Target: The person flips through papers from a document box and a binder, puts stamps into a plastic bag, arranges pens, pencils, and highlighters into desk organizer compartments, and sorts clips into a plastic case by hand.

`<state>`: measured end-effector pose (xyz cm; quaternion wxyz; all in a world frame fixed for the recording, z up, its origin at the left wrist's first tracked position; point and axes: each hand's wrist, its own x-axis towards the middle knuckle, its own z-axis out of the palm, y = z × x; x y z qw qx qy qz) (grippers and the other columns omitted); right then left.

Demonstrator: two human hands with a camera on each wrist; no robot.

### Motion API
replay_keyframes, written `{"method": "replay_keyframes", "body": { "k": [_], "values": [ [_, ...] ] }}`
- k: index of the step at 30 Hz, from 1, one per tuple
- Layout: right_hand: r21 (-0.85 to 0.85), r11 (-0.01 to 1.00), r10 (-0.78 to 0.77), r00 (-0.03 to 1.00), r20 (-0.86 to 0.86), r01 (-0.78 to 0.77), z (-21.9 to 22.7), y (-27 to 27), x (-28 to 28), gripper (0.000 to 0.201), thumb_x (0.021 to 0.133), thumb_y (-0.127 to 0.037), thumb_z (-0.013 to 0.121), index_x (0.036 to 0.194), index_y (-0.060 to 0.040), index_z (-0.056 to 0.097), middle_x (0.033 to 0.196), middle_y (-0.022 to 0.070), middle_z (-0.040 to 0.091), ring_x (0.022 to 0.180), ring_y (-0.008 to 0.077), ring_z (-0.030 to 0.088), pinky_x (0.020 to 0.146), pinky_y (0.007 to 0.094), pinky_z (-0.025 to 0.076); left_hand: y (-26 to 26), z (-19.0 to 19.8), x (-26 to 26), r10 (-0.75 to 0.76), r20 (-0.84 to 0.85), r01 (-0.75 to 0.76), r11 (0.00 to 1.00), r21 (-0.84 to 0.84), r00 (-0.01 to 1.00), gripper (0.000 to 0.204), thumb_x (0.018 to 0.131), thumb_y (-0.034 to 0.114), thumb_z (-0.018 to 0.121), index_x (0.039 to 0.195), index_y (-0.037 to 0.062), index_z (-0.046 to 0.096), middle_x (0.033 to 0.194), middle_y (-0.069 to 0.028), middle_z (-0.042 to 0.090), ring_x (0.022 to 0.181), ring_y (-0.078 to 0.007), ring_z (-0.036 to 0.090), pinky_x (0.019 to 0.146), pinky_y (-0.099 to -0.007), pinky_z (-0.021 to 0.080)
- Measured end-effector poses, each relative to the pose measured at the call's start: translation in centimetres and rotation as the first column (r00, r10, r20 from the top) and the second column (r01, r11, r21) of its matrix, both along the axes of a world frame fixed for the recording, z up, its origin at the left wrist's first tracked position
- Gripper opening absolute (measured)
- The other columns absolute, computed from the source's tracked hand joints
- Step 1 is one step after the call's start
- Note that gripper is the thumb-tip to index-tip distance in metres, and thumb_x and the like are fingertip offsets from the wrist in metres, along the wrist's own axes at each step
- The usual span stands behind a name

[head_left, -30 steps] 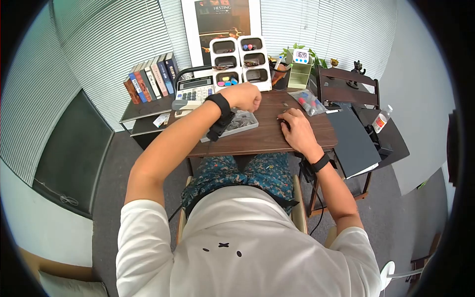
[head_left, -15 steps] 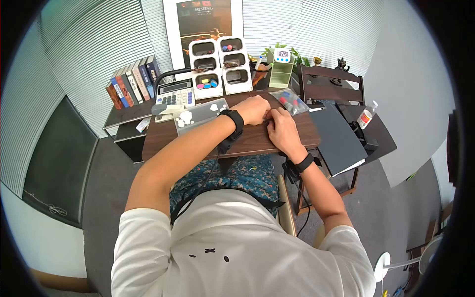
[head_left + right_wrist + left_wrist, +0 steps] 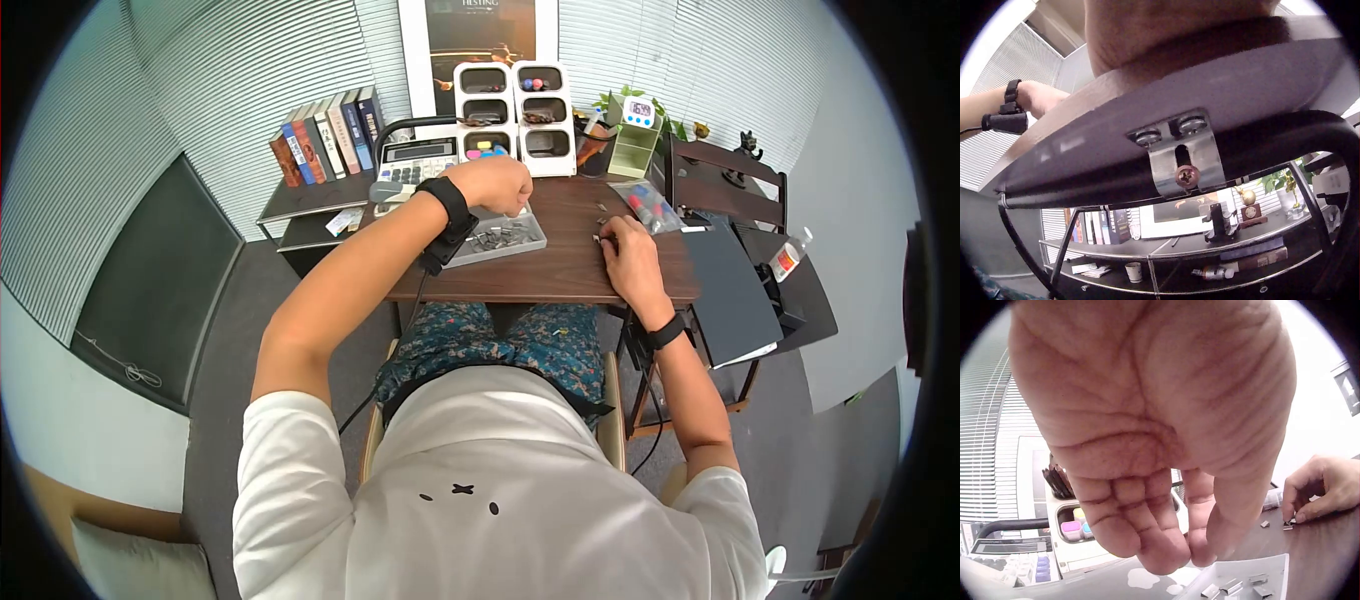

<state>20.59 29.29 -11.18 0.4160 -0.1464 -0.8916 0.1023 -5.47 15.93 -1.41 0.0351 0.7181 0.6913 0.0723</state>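
My left hand (image 3: 492,187) hovers over a pale shallow tray (image 3: 1287,575) that holds several small metal clips (image 3: 1231,587). Its fingers (image 3: 1163,547) curl down and the thumb comes up to the index fingertip; I cannot tell whether a clip is hidden there. On the tabletop to the right, my right hand (image 3: 632,258) pinches a small metal clip (image 3: 1289,525) between thumb and fingers. One loose clip (image 3: 1265,523) lies just beside it. In the right wrist view the table edge hides that hand's fingers, leaving only part of the wrist (image 3: 1172,31) above it.
White storage bins (image 3: 547,115) stand at the back, with a calculator (image 3: 412,172) to their left. A clear bag (image 3: 652,210) of red and blue pieces lies behind the right hand. Beyond the table's right edge are a dark folder (image 3: 738,315) and a bottle (image 3: 789,256).
Half a second ago my left hand was at the right hand's fingertips; it has moved left, back over the tray. My right hand stays low on the tabletop. The head view has shifted.
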Motion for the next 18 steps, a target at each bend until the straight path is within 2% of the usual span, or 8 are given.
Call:
{"method": "replay_keyframes", "body": {
  "k": [2,4,5,8,9,12,16,18],
  "values": [
    [0.005,1.000,0.014,1.000,0.022,-0.014,0.1,0.2,0.1,0.012,0.085,0.004,0.068,0.096,0.0010,0.066,0.095,0.0198,0.066,0.096,0.0434,0.064,0.086,0.0512,0.052,0.5,-0.4,0.3,0.015,-0.006,-0.015,1.000,-0.019,1.000,0.010,0.083,0.013,0.072,0.080,0.0024,0.073,0.077,-0.0121,0.073,0.074,-0.0303,0.070,0.069,-0.0418,0.055],
    [0.006,1.000,0.017,1.000,0.017,-0.018,0.2,-0.1,0.1,0.012,0.085,0.005,0.068,0.095,0.0009,0.065,0.094,0.0196,0.066,0.096,0.0433,0.064,0.086,0.0514,0.052,2.0,-1.6,1.0,-0.112,0.065,0.105,0.989,0.099,0.992,0.012,0.084,0.014,0.072,0.084,0.0028,0.076,0.080,-0.0133,0.076,0.077,-0.0315,0.073,0.072,-0.0418,0.057],
    [0.009,1.000,0.022,1.000,0.017,-0.022,0.2,0.0,0.1,0.012,0.085,0.005,0.068,0.095,0.0009,0.064,0.094,0.0197,0.065,0.096,0.0433,0.064,0.086,0.0517,0.052,1.9,-0.7,3.2,-0.041,0.092,0.039,0.999,0.025,0.995,0.015,0.084,0.015,0.074,0.091,0.0026,0.078,0.087,-0.0154,0.078,0.085,-0.0334,0.075,0.078,-0.0432,0.059],
    [0.002,1.000,0.015,1.000,0.017,-0.015,0.0,0.3,0.1,0.012,0.084,0.005,0.068,0.095,0.0005,0.063,0.093,0.0203,0.064,0.096,0.0440,0.064,0.085,0.0525,0.051,4.1,-2.4,6.5,-0.124,0.056,0.117,0.988,0.103,0.991,0.022,0.085,0.018,0.077,0.100,0.0026,0.078,0.096,-0.0167,0.079,0.092,-0.0348,0.075,0.083,-0.0449,0.059],
    [-0.016,1.000,0.016,1.000,0.006,-0.016,0.0,0.3,0.1,0.013,0.084,0.005,0.068,0.095,0.0003,0.063,0.093,0.0206,0.063,0.095,0.0445,0.064,0.084,0.0528,0.051,4.8,-2.8,7.6,-0.070,0.035,0.068,0.997,0.047,0.997,0.028,0.085,0.021,0.079,0.107,0.0036,0.077,0.103,-0.0179,0.078,0.100,-0.0367,0.074,0.088,-0.0470,0.058],
    [-0.031,0.999,0.018,1.000,-0.015,-0.018,-0.2,0.6,0.0,0.015,0.084,0.006,0.067,0.097,0.0001,0.062,0.093,0.0214,0.062,0.094,0.0459,0.063,0.083,0.0535,0.051,7.2,-4.7,8.9,-0.119,0.017,0.118,0.992,0.054,0.993,0.029,0.085,0.022,0.081,0.108,0.0049,0.076,0.104,-0.0189,0.078,0.102,-0.0382,0.074,0.089,-0.0485,0.058],
    [-0.092,0.996,0.005,1.000,0.012,-0.004,-0.1,0.6,0.2,0.015,0.086,0.005,0.067,0.098,-0.0006,0.062,0.094,0.0213,0.063,0.095,0.0458,0.064,0.082,0.0539,0.052,9.3,-5.8,9.1,-0.012,0.031,0.009,0.995,0.099,0.999,0.019,0.080,0.017,0.081,0.093,0.0039,0.077,0.097,-0.0204,0.078,0.099,-0.0404,0.074,0.087,-0.0493,0.059],
    [-0.069,0.997,0.025,1.000,-0.005,-0.026,0.2,0.2,0.2,0.017,0.086,0.005,0.067,0.101,-0.0010,0.062,0.096,0.0217,0.065,0.095,0.0458,0.064,0.083,0.0540,0.052,9.2,-5.7,9.0,-0.057,0.012,0.054,0.985,0.161,0.998,0.016,0.077,0.014,0.079,0.087,0.0031,0.077,0.092,-0.0218,0.077,0.096,-0.0412,0.074,0.083,-0.0488,0.060]
  ]
}}
